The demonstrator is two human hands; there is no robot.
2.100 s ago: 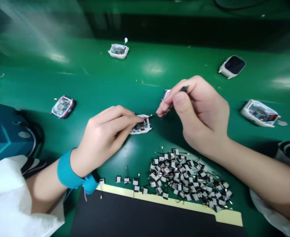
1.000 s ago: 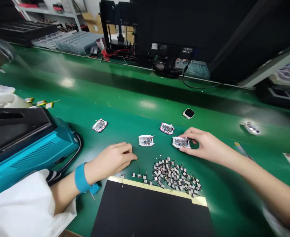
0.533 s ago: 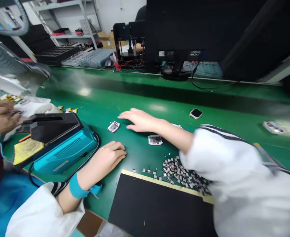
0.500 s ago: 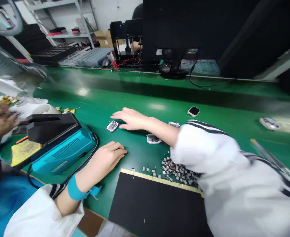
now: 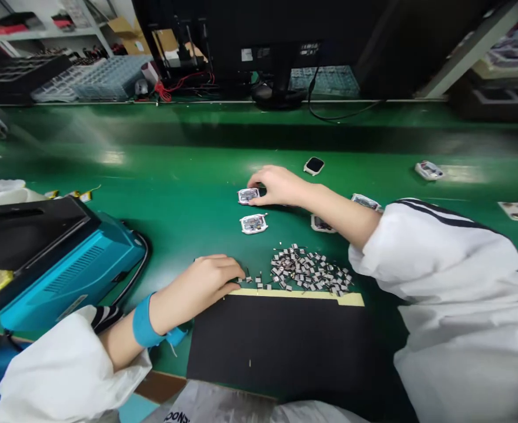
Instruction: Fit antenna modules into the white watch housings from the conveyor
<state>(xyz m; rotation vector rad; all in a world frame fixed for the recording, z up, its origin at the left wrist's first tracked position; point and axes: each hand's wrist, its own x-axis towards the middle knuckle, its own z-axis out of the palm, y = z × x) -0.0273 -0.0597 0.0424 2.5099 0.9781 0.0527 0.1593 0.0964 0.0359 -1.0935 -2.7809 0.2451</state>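
Observation:
My right hand [image 5: 276, 185] pinches the right edge of a pale watch case [image 5: 247, 195] with its inner electronics showing; the case is at table level. Just in front lies a second open watch case [image 5: 254, 223]. Two more cases, a nearer one [image 5: 321, 224] and a farther one [image 5: 365, 202], are partly covered by my right forearm. My left hand [image 5: 212, 277] rests with loosely bent fingers, thumb a little apart, at the corner of a black mat [image 5: 280, 335]. Its fingertips are beside the left end of a heap of small grey metal parts with leads [image 5: 309, 270].
Yellow tape [image 5: 351, 299] edges the mat. A watch with a dark screen [image 5: 314, 165] and another pale case [image 5: 428, 170] lie farther back. A teal-and-black machine [image 5: 73, 270] with a cable stands at left. A monitor [image 5: 280, 76] stands at the back.
The view has swung right. My right hand, earlier spread above the table beside a case, now grips a case farther right. My left hand has moved right to the small parts. A co-worker's hand has left view.

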